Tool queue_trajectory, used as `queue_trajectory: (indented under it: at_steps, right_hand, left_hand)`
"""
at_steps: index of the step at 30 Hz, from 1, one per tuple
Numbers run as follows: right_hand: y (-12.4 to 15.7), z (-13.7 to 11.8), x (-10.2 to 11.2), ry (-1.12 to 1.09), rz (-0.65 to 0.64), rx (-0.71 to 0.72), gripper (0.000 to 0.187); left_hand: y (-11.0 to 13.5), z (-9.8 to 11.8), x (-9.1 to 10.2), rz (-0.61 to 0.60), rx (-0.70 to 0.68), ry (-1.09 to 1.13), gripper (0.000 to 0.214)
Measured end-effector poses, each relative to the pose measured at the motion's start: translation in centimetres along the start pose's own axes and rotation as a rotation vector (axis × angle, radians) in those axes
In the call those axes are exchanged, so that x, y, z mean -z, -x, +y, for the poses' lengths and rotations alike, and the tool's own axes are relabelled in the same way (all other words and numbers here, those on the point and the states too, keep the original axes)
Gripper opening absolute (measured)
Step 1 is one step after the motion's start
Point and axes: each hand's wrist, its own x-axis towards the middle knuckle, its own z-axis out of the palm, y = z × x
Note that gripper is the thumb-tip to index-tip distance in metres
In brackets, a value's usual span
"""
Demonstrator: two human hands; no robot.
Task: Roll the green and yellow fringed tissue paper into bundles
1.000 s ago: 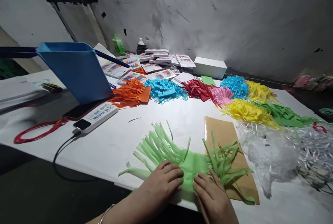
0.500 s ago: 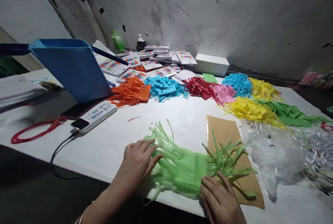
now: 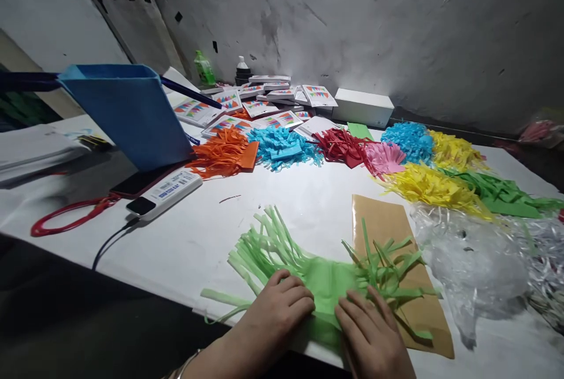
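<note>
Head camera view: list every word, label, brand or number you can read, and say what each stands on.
None can be read for certain.
White power bank: blue label print, too small and blurred to read.
Packets with coloured bunting pictures: any wording too small to read.
Green bottle and black-bodied bottle: labels not legible.
White box: no print visible.
Green fringed paper under the left hand and right hand: no text.
</note>
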Motion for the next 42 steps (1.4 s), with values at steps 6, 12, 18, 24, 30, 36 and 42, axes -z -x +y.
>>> queue_trajectory:
  at_steps: [6,12,18,24,30,36,42]
  right_hand:
    - [-0.6,1.3,0.0,-0.132,-0.155,-0.312,0.02]
    - [-2.8,3.2,-0.6,0.17,-0.409,-0.466,0.025]
    - [-4.7,2.0,0.1,0.228,-0.051,-0.301,0.011]
    - [-3.9,0.4,-1.0,0.034,-0.035,-0.036,0.038]
    - [-4.0,-0.6,-0.8,-0.093,0.047,-0.141,0.019]
    - [-2.6,-0.6,-1.6,0.062,0.081,-0.026,0.038]
    - [0.5,-0.1,-1.8,-0.021,0.093,-0.141,0.034]
  left_hand:
    - [-1.1,-0.1,0.6,-0.269,0.252,-0.046,0.019]
    - [-4.8,-0.9,0.4,-0.486,0.553,-0.203,0.023]
    - [-5.7,-1.5,0.0,-0.526,0.577,-0.223,0.016]
    - [-5.2,-1.1,1.1,-0.45,0.595,-0.233,0.014]
    - [-2.5,-0.7,0.3,-0.027,0.04,-0.215,0.01]
    - [-1.1,-0.7,-0.3,0.023,-0.09,-0.169,0.022]
    - [0.6,-0.8,0.2,-0.002,0.02,-0.146,0.017]
